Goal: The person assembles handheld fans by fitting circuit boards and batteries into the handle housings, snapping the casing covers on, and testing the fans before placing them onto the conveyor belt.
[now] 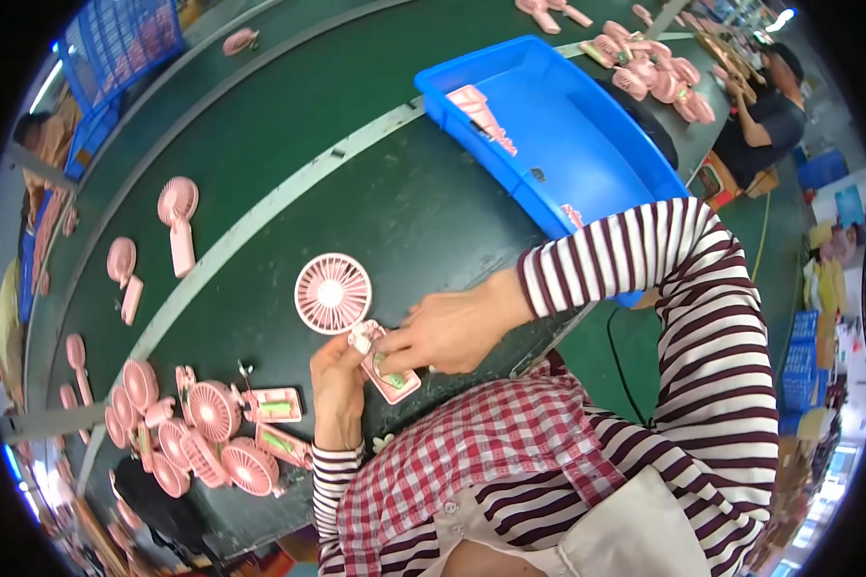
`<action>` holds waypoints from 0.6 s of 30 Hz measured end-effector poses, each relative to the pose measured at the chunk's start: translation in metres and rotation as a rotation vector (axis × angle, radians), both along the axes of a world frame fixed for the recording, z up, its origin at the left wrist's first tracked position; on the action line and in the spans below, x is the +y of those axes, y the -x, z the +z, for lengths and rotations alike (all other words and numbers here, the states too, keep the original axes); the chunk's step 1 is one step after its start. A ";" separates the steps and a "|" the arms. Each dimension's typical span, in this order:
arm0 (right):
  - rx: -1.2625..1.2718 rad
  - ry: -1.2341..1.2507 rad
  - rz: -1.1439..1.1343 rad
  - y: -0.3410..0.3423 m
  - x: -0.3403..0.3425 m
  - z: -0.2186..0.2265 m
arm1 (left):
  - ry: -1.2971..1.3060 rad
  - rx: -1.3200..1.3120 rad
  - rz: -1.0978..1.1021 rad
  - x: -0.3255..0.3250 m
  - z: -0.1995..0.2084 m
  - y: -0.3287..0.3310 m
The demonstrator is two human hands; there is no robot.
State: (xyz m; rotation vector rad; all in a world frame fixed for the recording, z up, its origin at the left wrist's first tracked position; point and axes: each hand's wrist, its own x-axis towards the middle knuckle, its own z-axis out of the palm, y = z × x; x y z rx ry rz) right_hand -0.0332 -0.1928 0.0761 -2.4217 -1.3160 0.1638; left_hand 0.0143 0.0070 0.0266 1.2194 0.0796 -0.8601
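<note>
A pink handheld fan lies before me, its round grille pointing away and its opened handle toward my body. Thin wires and a green part show inside the handle. My left hand is closed around the fan's neck, thumb and fingers at the joint. Over the handle, my right hand has its fingers bent down into the opening at the wires. Whether those fingertips pinch a wire or a small part is hidden.
At my left is a pile of pink fans, some with open handles. A blue bin holding pink handle shells stands ahead right. More fans lie beyond the pale rail. Another person sits far right beside a fan heap.
</note>
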 end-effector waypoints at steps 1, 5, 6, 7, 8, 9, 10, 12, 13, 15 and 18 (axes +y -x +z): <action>0.303 -0.173 -0.054 -0.003 -0.006 0.008 | 0.008 -0.011 -0.014 -0.001 -0.001 -0.003; 0.001 -0.322 -0.777 -0.061 -0.112 0.046 | 0.019 -0.016 -0.053 -0.009 -0.004 -0.014; 0.046 -0.002 -1.158 -0.079 -0.129 0.074 | 0.007 -0.025 -0.050 -0.005 -0.006 -0.017; -0.057 0.225 -1.333 -0.096 -0.167 0.069 | 0.028 -0.011 -0.039 -0.005 -0.007 -0.018; -0.054 0.325 -1.377 -0.103 -0.190 0.068 | 0.050 0.005 -0.027 -0.004 -0.009 -0.020; -0.002 0.348 -1.451 -0.107 -0.207 0.061 | 0.055 0.006 -0.028 -0.004 -0.011 -0.022; 0.165 0.394 -1.415 -0.117 -0.214 0.053 | 0.052 -0.007 -0.029 -0.002 -0.013 -0.022; 0.343 0.346 -1.350 -0.125 -0.212 0.043 | 0.034 0.031 0.002 0.000 -0.015 -0.020; 0.296 0.341 -1.344 -0.122 -0.207 0.037 | 0.031 0.041 -0.002 0.001 -0.015 -0.018; 0.247 0.321 -1.343 -0.120 -0.208 0.030 | 0.016 0.031 -0.010 0.000 -0.014 -0.014; 0.332 0.368 -1.333 -0.116 -0.209 0.021 | 0.015 0.044 0.005 0.007 -0.017 -0.008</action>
